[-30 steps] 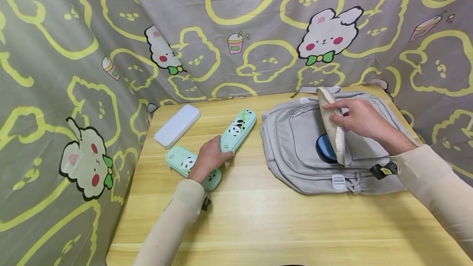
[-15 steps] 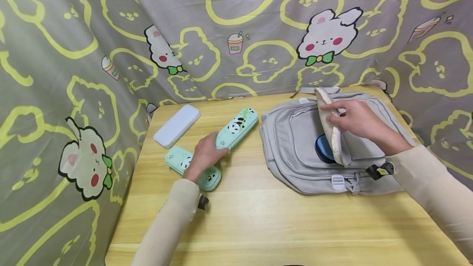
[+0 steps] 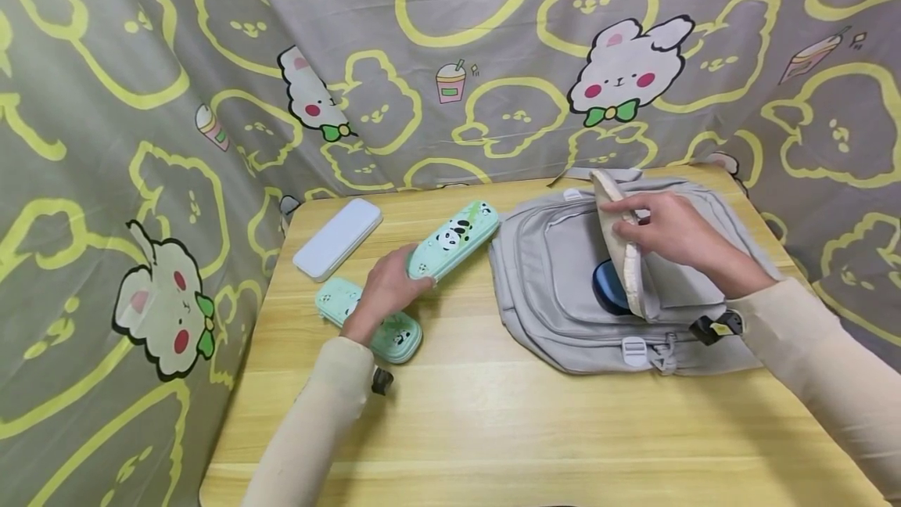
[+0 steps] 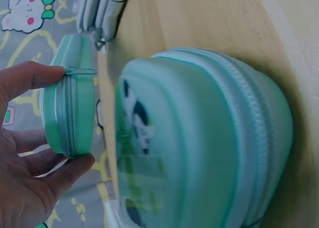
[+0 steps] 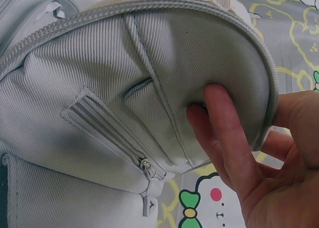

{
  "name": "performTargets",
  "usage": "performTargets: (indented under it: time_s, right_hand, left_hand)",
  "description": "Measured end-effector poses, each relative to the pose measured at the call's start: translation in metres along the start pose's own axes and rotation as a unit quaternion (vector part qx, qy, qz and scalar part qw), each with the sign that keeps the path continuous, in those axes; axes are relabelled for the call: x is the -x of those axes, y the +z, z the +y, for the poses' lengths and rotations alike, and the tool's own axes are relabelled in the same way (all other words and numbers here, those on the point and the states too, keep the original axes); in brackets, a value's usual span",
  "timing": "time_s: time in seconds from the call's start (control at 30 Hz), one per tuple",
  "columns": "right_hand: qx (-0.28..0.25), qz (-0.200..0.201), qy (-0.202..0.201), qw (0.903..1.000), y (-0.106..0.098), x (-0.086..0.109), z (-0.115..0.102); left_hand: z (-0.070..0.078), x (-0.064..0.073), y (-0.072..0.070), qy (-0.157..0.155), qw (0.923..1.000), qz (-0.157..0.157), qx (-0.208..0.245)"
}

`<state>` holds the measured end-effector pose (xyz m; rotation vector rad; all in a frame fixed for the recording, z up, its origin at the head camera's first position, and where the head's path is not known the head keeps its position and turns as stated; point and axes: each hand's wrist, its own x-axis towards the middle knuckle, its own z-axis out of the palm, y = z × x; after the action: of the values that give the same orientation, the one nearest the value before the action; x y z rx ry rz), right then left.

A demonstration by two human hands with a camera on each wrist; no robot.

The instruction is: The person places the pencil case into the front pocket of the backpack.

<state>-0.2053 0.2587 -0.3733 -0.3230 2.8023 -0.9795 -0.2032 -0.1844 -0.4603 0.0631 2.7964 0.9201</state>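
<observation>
My left hand [image 3: 389, 280] grips the near end of a mint-green pencil case [image 3: 454, 239] printed with pandas. In the left wrist view that case [image 4: 70, 108] shows its zipper end, pinched between thumb and fingers above the table. A second panda pencil case [image 3: 400, 336] lies under my left wrist, partly hidden by it. On the right, my right hand [image 3: 669, 227] holds up the front pocket flap [image 3: 619, 245] of a grey backpack [image 3: 528, 288]. In the right wrist view the flap's lining [image 5: 164, 63] has fingers on its inner side. A dark blue rounded item [image 3: 609, 286] shows at the pocket's opening.
A pale blue-white pencil case [image 3: 338, 239] lies at the table's back left. The backpack's buckle [image 3: 635, 350] and straps lie toward the front. A patterned curtain [image 3: 394, 61] stands behind and to the left of the wooden table [image 3: 479, 429].
The panda pencil case in my left hand has come up off the table, its far end shifting right toward the backpack. My right hand and the flap have moved slightly left.
</observation>
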Motion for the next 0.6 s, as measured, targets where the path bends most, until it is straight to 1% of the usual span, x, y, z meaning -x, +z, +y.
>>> performTargets:
  time_s: [0.2, 0.33, 0.6]
  right_hand:
    - [0.0, 0.0, -0.007, 1.0, 0.002, -0.001, -0.002]
    - [-0.003, 0.0, -0.009, 1.0, 0.003, -0.001, -0.004]
    - [-0.011, -0.004, -0.009, 0.9999, 0.005, -0.001, -0.005]
  left_hand:
    - [0.006, 0.0, -0.006, 0.005, 0.9999, -0.003, 0.012]
    - [0.01, 0.001, -0.01, 0.008, 0.9999, -0.006, 0.009]
    - [0.022, 0.0, -0.012, 0.026, 0.9996, -0.006, 0.008]
